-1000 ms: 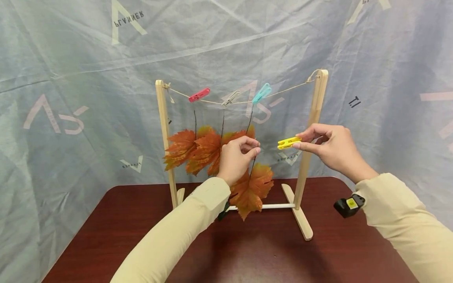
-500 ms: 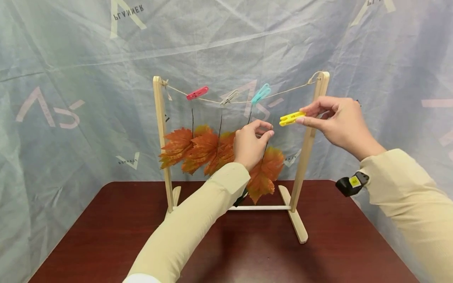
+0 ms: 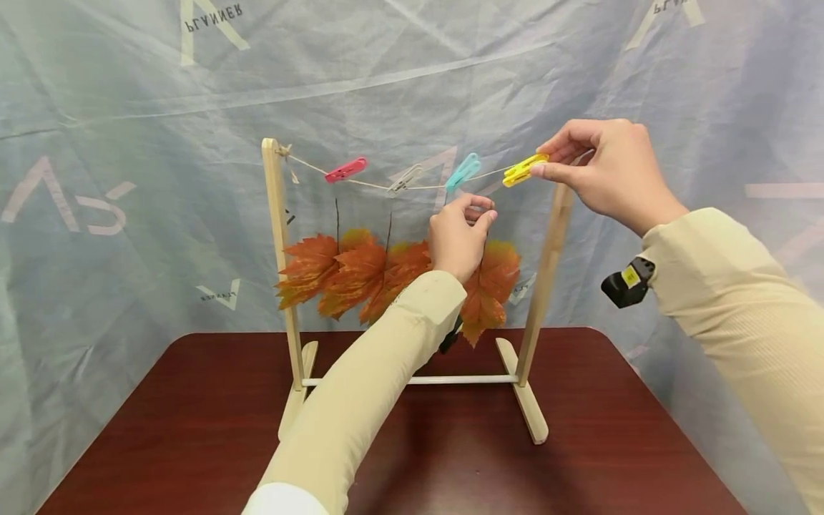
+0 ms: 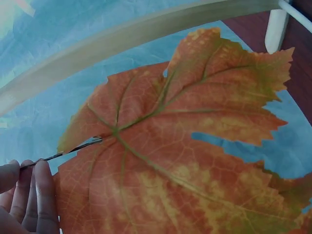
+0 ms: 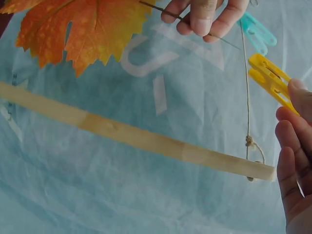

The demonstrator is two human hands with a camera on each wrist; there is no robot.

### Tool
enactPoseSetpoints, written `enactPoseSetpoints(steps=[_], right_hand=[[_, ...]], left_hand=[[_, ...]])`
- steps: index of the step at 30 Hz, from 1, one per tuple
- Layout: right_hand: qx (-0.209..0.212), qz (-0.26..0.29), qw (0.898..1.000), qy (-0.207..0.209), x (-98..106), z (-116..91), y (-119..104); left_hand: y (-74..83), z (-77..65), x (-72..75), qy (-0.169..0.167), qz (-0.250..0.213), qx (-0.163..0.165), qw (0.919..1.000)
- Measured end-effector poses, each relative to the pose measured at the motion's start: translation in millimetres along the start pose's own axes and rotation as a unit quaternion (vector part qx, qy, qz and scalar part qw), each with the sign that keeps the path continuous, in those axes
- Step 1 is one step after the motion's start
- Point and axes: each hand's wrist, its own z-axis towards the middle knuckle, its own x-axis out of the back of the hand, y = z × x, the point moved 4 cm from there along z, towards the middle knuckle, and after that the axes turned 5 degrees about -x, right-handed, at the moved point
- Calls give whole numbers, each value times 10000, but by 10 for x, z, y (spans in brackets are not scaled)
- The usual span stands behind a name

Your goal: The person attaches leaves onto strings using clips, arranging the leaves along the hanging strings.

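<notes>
My left hand pinches the thin dark stem of an orange artificial maple leaf, which hangs below the fingers. In the right wrist view the stem's tip sticks out past the fingertips toward the string. My right hand holds a yellow clothespin between thumb and fingers, its nose right at the string in the head view. Left of it on the string sit a turquoise clothespin, a white clothespin and a pink clothespin, with orange leaves hanging beneath them.
The string runs between two upright wooden posts, joined low down by a white rod. This frame stands on a dark red table. A grey printed cloth hangs behind it.
My right hand has risen with the yellow clothespin, up to the string. My left hand has lifted the leaf upward and to the right, bringing its stem nearer the string.
</notes>
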Motion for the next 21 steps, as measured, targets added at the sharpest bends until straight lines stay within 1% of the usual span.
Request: enactPoseSetpoints(steps=[6, 10, 15, 19, 21], right_hand=[[73, -75, 9999, -57, -1, 149, -57], [150, -178, 9996, -180, 2, 241, -100], [219, -387, 9983, -370, 3, 295, -135], [278, -472, 9976, -426, 16, 338, -159], [285, -495, 9973, -456, 20, 357, -175]], left_hand=[[41, 58, -16, 145, -247, 142, 9995], [64, 86, -14, 240, -292, 276, 9989], [101, 102, -14, 324, -216, 360, 9986], [114, 110, -17, 314, -118, 405, 9986], [109, 110, -16, 325, -140, 435, 9984]])
